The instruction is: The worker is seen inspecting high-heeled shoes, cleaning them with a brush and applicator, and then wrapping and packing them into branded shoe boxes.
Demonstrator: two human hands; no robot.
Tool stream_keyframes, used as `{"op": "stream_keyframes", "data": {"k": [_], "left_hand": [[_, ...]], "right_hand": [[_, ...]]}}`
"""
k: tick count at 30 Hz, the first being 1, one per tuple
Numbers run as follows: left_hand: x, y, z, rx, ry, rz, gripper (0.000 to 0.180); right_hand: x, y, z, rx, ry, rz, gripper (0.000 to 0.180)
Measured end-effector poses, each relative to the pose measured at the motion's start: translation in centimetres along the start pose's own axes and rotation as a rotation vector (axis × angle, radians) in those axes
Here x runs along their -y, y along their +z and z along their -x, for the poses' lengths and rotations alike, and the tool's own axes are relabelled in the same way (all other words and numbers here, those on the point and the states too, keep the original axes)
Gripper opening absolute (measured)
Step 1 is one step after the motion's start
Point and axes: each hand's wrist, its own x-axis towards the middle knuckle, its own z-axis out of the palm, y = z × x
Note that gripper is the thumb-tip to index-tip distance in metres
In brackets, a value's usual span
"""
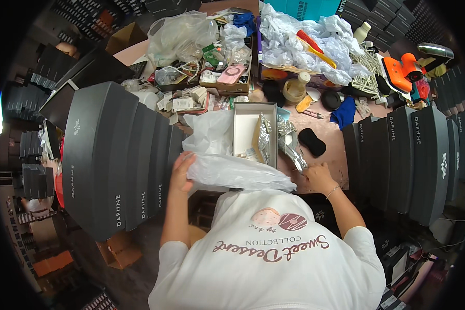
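My left hand (181, 173) is closed on the edge of a thin white wrapping sheet (237, 172), which stretches crumpled across my front toward the right. Just beyond the sheet stands an open shoebox (239, 129), white inside. One glittery silver shoe (264, 139) lies in it on its side. A second silver shoe (289, 142) is on the table at the box's right. Curled at this second shoe's narrow near end are the fingers of my right hand (319, 178); its fingertips are partly hidden. Beside that shoe lies a black oval pad (312, 143).
Tall stacks of dark grey shoeboxes flank me at left (101, 160) and right (423, 160). Across the back are a heap of white crumpled sheets (305, 46), a cluttered carton with a pink phone-like item (231, 74), a glue jar (294, 89) and an orange tool (398, 72).
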Motion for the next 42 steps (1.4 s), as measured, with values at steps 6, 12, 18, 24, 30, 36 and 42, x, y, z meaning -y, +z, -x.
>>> {"op": "stream_keyframes", "data": {"k": [6, 12, 18, 24, 30, 36, 42], "left_hand": [[-3.8, -0.5, -1.5, -0.091, 0.785, -1.585, 0.019], [-2.5, 3.4, -5.2, -0.121, 1.124, -1.926, 0.042], [1.1, 6.1, -1.4, 0.599, 1.017, -1.717, 0.045], [4.3, 3.7, -2.3, 0.381, 0.707, -1.192, 0.038], [7.8, 15.2, -1.7, 0.598, -0.126, 0.263, 0.069], [5.8, 17.9, -4.2, 0.521, -0.308, 0.597, 0.056], [3.6, 14.9, -3.3, 0.453, -0.437, 0.081, 0.060]], "right_hand": [[-0.4, -1.7, -0.8, -0.137, 0.384, -0.340, 0.030], [0.3, 4.9, -5.3, -0.052, 0.319, -0.018, 0.063], [-2.2, 5.5, -2.9, -0.319, 0.198, -0.849, 0.055], [1.3, 0.2, 0.8, -0.047, 0.027, -2.134, 0.063], [7.7, 1.6, -2.2, 0.195, -0.129, -2.492, 0.064], [12.0, -0.8, -5.0, 0.368, -0.029, -2.415, 0.058], [-0.4, -0.3, -6.1, -0.157, 0.413, -1.431, 0.028]]}}
